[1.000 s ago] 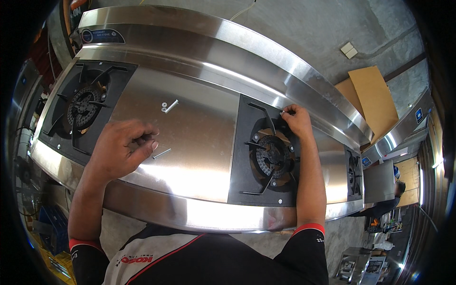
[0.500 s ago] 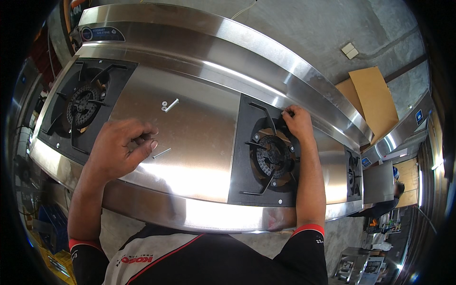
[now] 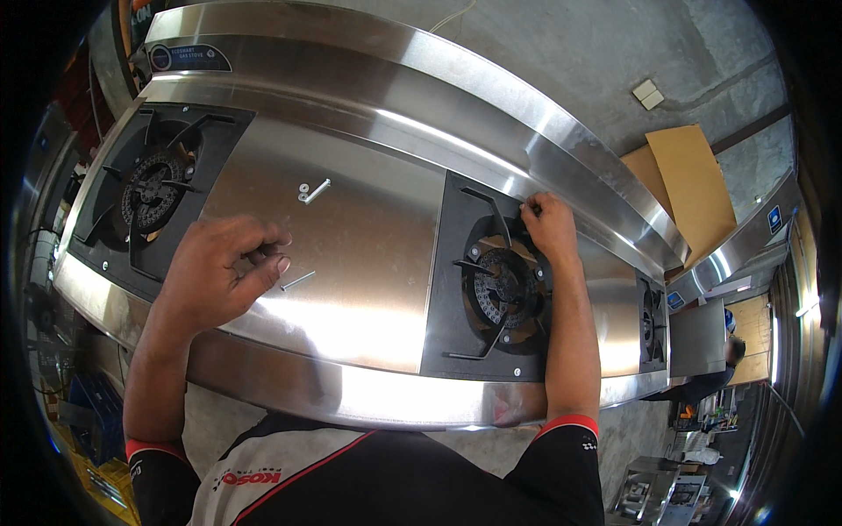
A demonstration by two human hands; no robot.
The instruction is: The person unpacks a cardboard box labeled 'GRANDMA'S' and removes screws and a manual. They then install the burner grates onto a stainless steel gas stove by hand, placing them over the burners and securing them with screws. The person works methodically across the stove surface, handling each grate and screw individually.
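Observation:
My right hand (image 3: 553,227) reaches to the far right corner of the black square burner plate (image 3: 443,307). Its fingertips are pinched together there, and what they hold, if anything, is too small to make out. My left hand (image 3: 224,272) hovers over the steel stove top (image 3: 351,254) with fingers loosely curled, thumb and forefinger apart and nothing seen between them. Just right of its thumb lies a thin metal rod (image 3: 299,281), perhaps a bolt. Farther back are small washers (image 3: 303,193) beside silvery bolts (image 3: 317,192). A screw head (image 3: 517,373) shows at the plate's near right corner.
Another black burner plate (image 3: 92,228) sits at the left, and part of a third burner (image 3: 650,324) shows at the far right. A raised steel backsplash (image 3: 351,74) runs along the back. Cardboard (image 3: 693,180) leans behind it. Another person (image 3: 715,377) is at the far right.
Both hands keep nearly the same places; the right fingers have shifted very slightly at the plate's corner. The person at the far right has moved a little.

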